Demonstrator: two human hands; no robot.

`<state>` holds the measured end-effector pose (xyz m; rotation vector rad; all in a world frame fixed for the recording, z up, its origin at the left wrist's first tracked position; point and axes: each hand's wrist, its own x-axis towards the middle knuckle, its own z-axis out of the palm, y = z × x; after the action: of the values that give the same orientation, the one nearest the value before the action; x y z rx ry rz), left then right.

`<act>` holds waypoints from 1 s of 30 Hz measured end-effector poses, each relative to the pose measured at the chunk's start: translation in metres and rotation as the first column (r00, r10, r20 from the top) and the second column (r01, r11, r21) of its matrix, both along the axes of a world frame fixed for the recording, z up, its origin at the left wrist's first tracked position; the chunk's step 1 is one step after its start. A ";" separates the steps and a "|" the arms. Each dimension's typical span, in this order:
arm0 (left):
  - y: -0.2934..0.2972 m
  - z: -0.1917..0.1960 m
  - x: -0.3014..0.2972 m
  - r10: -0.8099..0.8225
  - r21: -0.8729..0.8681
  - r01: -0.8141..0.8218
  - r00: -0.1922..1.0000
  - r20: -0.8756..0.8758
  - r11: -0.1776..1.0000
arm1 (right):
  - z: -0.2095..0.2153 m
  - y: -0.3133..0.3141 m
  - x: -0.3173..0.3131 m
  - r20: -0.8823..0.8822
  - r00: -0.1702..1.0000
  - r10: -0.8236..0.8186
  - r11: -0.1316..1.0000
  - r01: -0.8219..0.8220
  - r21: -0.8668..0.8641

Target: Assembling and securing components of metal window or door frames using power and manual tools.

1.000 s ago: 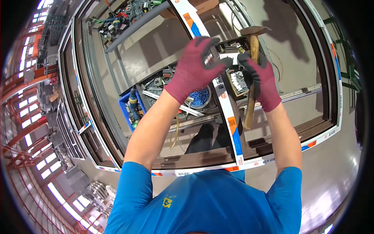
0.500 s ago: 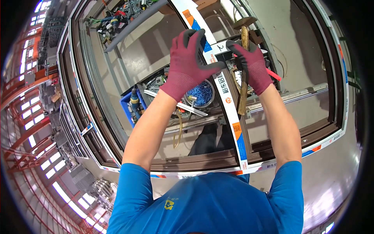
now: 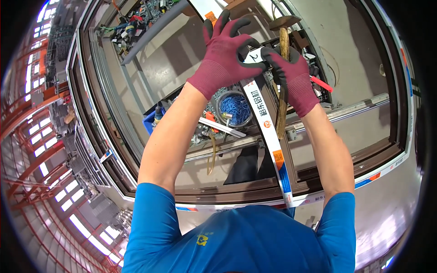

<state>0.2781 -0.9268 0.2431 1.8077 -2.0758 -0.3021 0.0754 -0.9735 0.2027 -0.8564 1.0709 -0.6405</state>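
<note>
My left hand point(image 3: 225, 57), in a maroon glove with dark fingertips, lies over the white-taped middle bar point(image 3: 264, 116) of a brown window frame, fingers spread. Its thumb and forefinger reach either side of a small white label point(image 3: 255, 56) with a handwritten mark. Whether they touch it I cannot tell. Just right of the bar, my right hand point(image 3: 293, 73), gloved alike, is closed round the wooden handle of a hammer point(image 3: 284, 41). The hammer's head points away from me and its handle end towards me. My right thumb and forefinger are beside the label.
Beneath the frame, a bowl of blue screws point(image 3: 236, 109) stands among loose hardware. A blue bin point(image 3: 149, 122) is left of it. More tools and fittings point(image 3: 136, 27) lie at the far left. A red-handled tool point(image 3: 321, 83) sits right of my right hand. Metal rails point(image 3: 350, 112) cross below.
My left hand has moved a little right and its fingers have spread wider round the label. The right hand keeps the hammer. The view has shifted slightly.
</note>
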 end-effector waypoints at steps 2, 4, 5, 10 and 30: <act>0.000 0.000 -0.001 0.005 -0.008 -0.005 0.999 -0.041 1.000 | 0.005 0.001 -0.001 0.051 0.999 -0.007 0.999 0.005 0.040; 0.000 0.001 -0.002 -0.001 -0.018 0.000 0.999 -0.051 1.000 | 0.003 0.001 0.000 0.105 0.994 -0.019 0.997 0.011 0.075; 0.000 0.002 -0.002 -0.005 -0.030 0.003 0.998 -0.064 1.000 | -0.002 0.002 0.002 0.095 0.995 -0.029 0.998 0.024 0.051; -0.001 0.001 -0.002 -0.005 -0.015 0.004 0.998 -0.055 1.000 | -0.013 0.003 0.003 0.081 0.996 -0.026 0.999 0.028 -0.021; -0.006 -0.005 -0.002 -0.051 -0.132 0.040 0.995 -0.081 0.990 | -0.018 0.003 0.000 0.060 0.998 0.029 0.998 -0.025 -0.065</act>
<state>0.2764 -0.9329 0.2383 1.6459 -2.0311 -0.2445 0.0752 -0.9709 0.1846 -0.9002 0.9863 -0.6769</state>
